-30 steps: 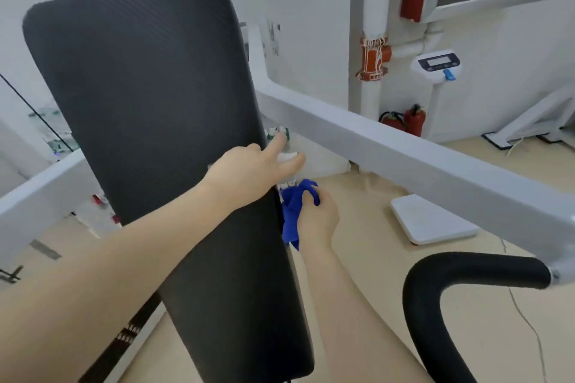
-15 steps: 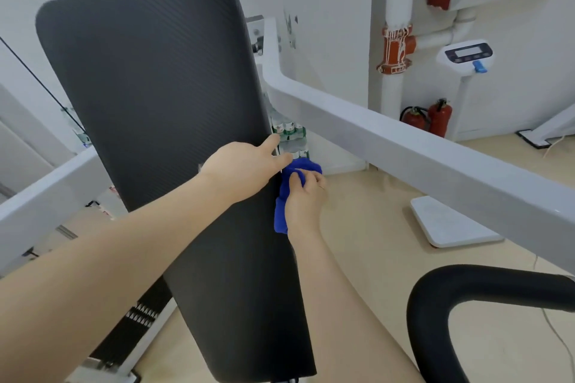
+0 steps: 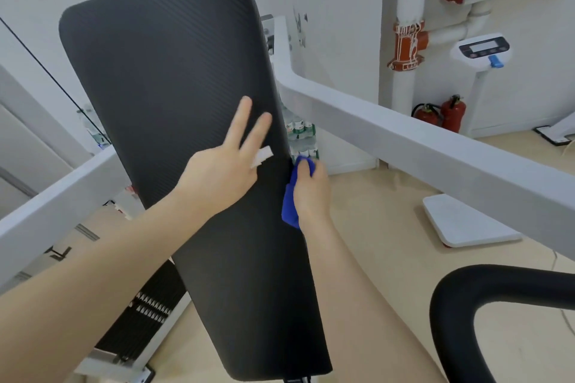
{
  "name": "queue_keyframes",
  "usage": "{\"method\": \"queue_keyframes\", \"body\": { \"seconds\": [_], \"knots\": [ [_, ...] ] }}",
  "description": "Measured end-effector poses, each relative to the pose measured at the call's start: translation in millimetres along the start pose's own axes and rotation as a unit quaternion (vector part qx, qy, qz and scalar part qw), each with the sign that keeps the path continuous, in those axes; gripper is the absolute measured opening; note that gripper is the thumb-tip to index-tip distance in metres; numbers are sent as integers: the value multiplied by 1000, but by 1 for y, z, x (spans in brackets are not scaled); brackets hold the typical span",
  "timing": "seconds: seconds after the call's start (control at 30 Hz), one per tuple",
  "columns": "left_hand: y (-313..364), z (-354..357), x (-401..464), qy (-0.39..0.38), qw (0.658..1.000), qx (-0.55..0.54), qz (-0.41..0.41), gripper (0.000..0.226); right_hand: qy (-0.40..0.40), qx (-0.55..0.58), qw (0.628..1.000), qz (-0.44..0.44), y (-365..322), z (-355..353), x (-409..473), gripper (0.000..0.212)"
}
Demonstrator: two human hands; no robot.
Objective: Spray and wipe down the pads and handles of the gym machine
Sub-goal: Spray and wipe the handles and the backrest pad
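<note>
- Right hand (image 3: 311, 193) at the right edge of the black back pad (image 3: 174, 109), fingers curled and clamped on a blue cloth (image 3: 291, 210); cloth touching the pad's edge, one corner hanging below the hand.
- Left hand (image 3: 221, 177) flat against the pad's face, just left of the right hand; two fingers (image 3: 241, 121) straight and spread apart, pointing up along the pad; thumb and other fingers not clear enough to judge.
- Small white piece (image 3: 261, 157) against the left hand, near the base of the fingers; a scrap or a label, cannot tell which.
- Pad long and narrow, leaning, long axis from lower right up to upper left; most of the unwiped-looking length above the cloth, some also below.
- Right hand nearer to the edge, left hand nearer to the face; probably a stroke along the edge as the next move, following the long axis, with the left hand for steadying.
- Pad surface matte black with fine diagonal ribbing, corners rounded, padding probably slightly soft under pressure.
- Cloth soft and bunched, likely microfibre.
- White metal frame beam (image 3: 420, 140) behind the pad to the right, smooth painted finish, close to the right hand.
- Black curved handle (image 3: 460, 295) at lower right, rounded tube with smooth matte cover, well apart from both hands.
- No spray bottle visible.
</note>
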State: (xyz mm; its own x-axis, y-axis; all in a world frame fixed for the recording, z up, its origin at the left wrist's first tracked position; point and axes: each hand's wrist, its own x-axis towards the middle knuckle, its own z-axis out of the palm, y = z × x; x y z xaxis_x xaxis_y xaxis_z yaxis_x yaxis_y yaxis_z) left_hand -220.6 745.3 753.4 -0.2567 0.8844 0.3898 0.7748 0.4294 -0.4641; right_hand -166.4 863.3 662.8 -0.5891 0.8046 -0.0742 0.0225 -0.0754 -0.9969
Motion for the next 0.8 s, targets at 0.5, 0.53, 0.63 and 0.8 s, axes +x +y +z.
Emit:
{"method": "queue_keyframes", "body": {
  "seconds": [0.5, 0.53, 0.63, 0.8],
  "knots": [
    [-10, 24, -24, -26, 983, -120, -137, 70, 27, -23, 999, 13, -78, 15, 16, 30],
    [-10, 23, -23, -19, 981, -135, -135, 66, 31, -6, 999, -17, -98, 19, 23, 26],
    [-15, 15, -21, -1, 976, -174, -134, 46, 18, 5, 997, -73, -116, 23, 31, 17],
    [-17, 13, -25, 58, 967, -206, -136, 35, -14, -39, 997, 66, -39, 5, 10, 18]
  ]
}}
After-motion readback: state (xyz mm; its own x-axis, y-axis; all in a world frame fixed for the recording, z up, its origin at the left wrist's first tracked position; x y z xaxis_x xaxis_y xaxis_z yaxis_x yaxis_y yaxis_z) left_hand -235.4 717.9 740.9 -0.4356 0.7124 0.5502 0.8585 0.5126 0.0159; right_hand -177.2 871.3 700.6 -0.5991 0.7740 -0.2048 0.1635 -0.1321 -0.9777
